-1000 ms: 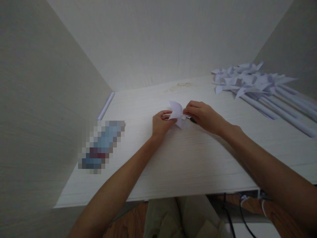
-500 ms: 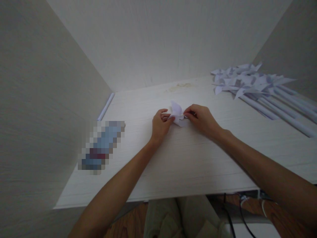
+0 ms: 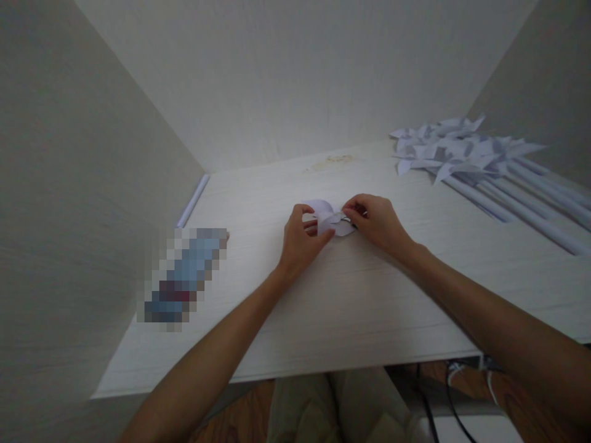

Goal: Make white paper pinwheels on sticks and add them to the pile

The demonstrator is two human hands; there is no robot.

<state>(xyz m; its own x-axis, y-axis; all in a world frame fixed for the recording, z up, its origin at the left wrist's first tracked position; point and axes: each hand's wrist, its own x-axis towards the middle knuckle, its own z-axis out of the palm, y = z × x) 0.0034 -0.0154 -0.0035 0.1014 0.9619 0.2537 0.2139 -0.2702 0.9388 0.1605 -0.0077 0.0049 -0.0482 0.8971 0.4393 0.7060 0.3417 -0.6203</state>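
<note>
A white paper pinwheel (image 3: 325,216) with curled blades is held just over the table, between my two hands. My left hand (image 3: 302,237) curves around its left side, thumb in front and fingers behind, closed on the paper. At its right side, the thumb and index finger of my right hand (image 3: 369,216) pinch close to the middle of the pinwheel. A thin dark line shows below those fingertips; what it is I cannot make out. The right fingertips partly hide the spot they grip.
Several finished-looking paper pinwheels on rolled paper sticks (image 3: 530,184) lie heaped at the right. A single rolled paper stick (image 3: 192,200) rests along the left wall. Nearer, a blurred-out bluish object (image 3: 187,274) lies on the white table (image 3: 351,320). Walls enclose the back and sides.
My left hand has opened wider around the pinwheel, its thumb shifting slightly right and down. The upper blade now curls over to the left. My right hand stays nearly in place, still pinching.
</note>
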